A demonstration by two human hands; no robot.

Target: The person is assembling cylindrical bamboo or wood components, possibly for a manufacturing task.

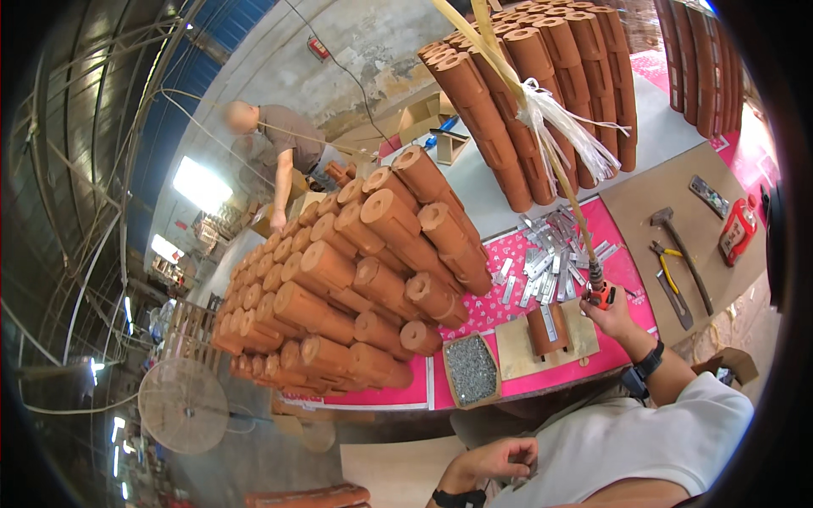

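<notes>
My right hand (611,315) is closed round a red-and-black screwdriver (603,295), a power one by its look, at the lower end of a tan hanging line. Just left of that hand, a short brown wooden block (542,332) with a curved top lies on a tan board (511,349). A silver metal hinge strip (550,323) rests along the block. My left hand (504,459) is low by my lap, away from the table, its fingers curled. Whether anything is in them is hidden. A tray of small screws (472,370) stands left of the board.
Stacked brown cylinders (339,279) fill the table's left; more stand upright (542,110) behind. Loose metal strips (550,254) lie on pink cloth. A hammer (682,254), pliers (669,267) and a red bottle (738,229) lie right. Another person (288,140) reaches toward the stack.
</notes>
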